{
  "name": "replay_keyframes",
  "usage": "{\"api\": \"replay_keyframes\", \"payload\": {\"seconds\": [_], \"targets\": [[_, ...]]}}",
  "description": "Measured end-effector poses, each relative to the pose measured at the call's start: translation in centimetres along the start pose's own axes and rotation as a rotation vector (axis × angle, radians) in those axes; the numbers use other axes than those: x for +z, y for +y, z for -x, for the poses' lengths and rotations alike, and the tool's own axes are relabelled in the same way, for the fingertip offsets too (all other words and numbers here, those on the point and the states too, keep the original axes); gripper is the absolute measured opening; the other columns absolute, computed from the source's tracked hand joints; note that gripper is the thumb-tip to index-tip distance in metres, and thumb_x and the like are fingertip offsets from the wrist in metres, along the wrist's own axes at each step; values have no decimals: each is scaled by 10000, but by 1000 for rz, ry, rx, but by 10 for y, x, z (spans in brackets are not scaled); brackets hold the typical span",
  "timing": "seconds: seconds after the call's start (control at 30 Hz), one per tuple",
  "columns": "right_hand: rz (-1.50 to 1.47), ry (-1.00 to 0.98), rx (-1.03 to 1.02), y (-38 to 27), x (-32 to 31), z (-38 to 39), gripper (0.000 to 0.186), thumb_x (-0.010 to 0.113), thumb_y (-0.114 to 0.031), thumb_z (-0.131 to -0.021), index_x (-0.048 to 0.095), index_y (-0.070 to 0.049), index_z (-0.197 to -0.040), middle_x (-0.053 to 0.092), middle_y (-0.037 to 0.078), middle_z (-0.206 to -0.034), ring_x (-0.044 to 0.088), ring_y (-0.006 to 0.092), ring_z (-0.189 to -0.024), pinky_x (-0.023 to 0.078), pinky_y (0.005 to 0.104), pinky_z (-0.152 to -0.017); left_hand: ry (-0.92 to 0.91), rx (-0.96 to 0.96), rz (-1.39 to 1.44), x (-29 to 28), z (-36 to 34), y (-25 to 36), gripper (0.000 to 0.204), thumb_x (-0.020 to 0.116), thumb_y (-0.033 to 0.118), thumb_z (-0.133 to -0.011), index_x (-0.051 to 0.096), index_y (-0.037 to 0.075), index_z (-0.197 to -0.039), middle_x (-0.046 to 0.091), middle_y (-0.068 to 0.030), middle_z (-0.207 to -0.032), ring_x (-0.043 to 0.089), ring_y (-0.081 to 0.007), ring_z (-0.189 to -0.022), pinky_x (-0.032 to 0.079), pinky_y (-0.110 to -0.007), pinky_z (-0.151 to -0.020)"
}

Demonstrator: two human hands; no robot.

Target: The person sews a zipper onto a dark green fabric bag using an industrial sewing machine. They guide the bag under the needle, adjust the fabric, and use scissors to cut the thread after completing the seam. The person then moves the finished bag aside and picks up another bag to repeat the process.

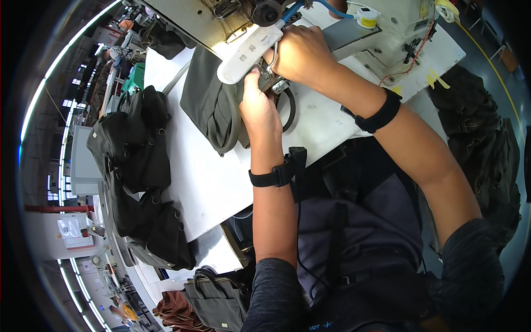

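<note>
An olive-green fabric bag (207, 105) lies on the white table under the head of a sewing machine (221, 19). My left hand (260, 113) is closed on the bag's edge close to the needle area, thumb on top. A dark strap loop (289, 110) sticks out just right of that hand. Up against the machine, my right hand (304, 52) has its fingers curled beside a bent metal rod (274, 56); what they grip is hidden. A white elongated machine light (250, 55) partly covers the spot between the hands.
Several dark bags (138, 149) are heaped along the table's (193, 193) left edge. Another olive bag (218, 299) and brown material (176, 311) sit at the lower left. Dark fabric pieces (475, 127) hang at the right. A small white bottle (366, 17) stands on the machine.
</note>
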State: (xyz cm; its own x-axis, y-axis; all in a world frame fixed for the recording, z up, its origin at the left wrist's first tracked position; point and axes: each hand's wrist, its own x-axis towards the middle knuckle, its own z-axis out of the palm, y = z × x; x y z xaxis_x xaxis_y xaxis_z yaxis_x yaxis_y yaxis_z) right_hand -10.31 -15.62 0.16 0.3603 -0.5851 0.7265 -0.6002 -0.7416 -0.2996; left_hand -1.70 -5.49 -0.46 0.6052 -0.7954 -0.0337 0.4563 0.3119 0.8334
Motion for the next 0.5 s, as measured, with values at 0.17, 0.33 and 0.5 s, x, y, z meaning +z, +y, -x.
{"api": "replay_keyframes", "payload": {"seconds": [0.17,0.33,0.5], "targets": [[-91,203,12,-8,3,7,180,706,-250,-842,734,-78,-798,714,145,-767,694,347,-728,452,499,-841,-85,63,87,-20,-11,-11,218,572,177,-1039,668,-2,-1119,708,-94,-1096,667,-202,-1000,512,-385,-942],[-72,449,-1,-19,-1,12,121,734,-177,-786,688,-66,-806,684,137,-779,659,329,-768,428,471,-884,-117,14,53,-26,2,-9,236,590,209,-1031,684,13,-1122,726,-75,-1121,645,-186,-1057,459,-386,-1026],[-8,371,74,-21,-1,17,170,736,-163,-796,724,-40,-913,690,129,-892,642,319,-894,405,460,-939,-61,-33,-134,-21,22,6,245,668,251,-1020,695,46,-1152,721,-42,-1150,641,-182,-1108,452,-395,-1039]]}}
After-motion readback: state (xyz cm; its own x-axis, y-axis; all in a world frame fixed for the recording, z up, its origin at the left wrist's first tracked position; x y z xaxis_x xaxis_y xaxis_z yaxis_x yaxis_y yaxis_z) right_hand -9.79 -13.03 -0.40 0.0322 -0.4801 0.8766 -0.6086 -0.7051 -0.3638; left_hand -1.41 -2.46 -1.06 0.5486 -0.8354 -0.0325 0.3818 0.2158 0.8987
